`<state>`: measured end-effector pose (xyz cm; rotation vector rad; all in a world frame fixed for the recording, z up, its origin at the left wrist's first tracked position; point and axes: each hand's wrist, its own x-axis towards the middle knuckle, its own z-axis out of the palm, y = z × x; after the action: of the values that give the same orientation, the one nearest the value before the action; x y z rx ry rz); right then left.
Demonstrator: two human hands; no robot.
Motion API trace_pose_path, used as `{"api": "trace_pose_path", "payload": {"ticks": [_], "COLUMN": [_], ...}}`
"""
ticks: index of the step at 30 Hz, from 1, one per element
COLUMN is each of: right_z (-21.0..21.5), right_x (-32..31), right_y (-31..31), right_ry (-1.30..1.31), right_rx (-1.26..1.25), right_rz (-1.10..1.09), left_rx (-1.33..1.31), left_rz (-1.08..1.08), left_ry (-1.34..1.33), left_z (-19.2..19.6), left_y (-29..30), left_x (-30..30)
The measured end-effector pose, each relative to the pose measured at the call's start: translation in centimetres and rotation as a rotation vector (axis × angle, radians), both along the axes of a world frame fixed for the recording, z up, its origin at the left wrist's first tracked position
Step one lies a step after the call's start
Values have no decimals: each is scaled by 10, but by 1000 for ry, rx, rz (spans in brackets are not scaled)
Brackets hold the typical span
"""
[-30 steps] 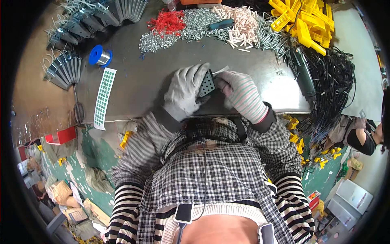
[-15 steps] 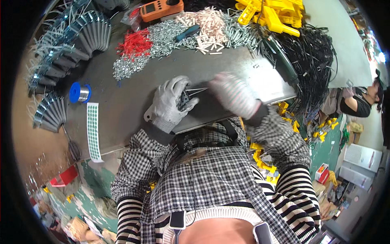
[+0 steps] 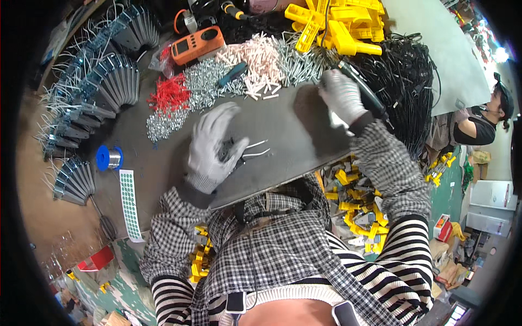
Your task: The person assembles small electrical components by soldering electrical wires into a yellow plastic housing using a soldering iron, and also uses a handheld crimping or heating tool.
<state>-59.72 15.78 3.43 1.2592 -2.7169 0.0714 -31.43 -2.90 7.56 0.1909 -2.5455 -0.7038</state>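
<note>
Gray gloves cover both hands. My left hand (image 3: 211,142) rests on the metal tabletop, with thumb and fingers around a small black part (image 3: 226,151), mostly hidden beneath the palm. Two thin white wires (image 3: 256,148) stick out from it to the right. Farther right, my right hand (image 3: 342,95) is at the left side of a dark cylindrical tool (image 3: 365,89), by the edge of a pile of silvery pins (image 3: 304,62). Its fingers bend downward and their tips are hidden, so I cannot see whether it grips anything.
Red sleeves (image 3: 169,95), pale tubes (image 3: 255,57), an orange meter (image 3: 197,45) and yellow housings (image 3: 348,24) line the back. Black cables (image 3: 408,81) heap at right. A solder spool (image 3: 110,157), dotted sticker strip (image 3: 129,206) and gray wired parts (image 3: 73,179) are at left. Another person (image 3: 478,122) sits far right.
My right hand has left the white wires and moved right and away from me to the dark tool. The left hand stays at the black part, its fingers straighter. The whole view has shifted.
</note>
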Motion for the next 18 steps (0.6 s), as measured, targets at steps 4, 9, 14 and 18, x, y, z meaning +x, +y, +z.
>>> {"api": "trace_pose_path", "payload": {"ticks": [4, 9, 14, 18], "right_z": [2, 4, 11, -10], "right_x": [0, 3, 4, -10], "right_y": [-32, -11, 15, 40], "right_ry": [-61, 15, -112, -259], "right_rx": [159, -81, -274, -638], "right_rz": [-212, -46, -4, -46], "left_rx": [-118, -612, -813, -443], "left_rz": [-69, 178, 262, 7], "left_ry": [19, 87, -115, -16], "left_z": [6, -4, -12, 24], "left_y": [-17, -36, -76, -49], "left_x": [-104, -274, -321, -233]}}
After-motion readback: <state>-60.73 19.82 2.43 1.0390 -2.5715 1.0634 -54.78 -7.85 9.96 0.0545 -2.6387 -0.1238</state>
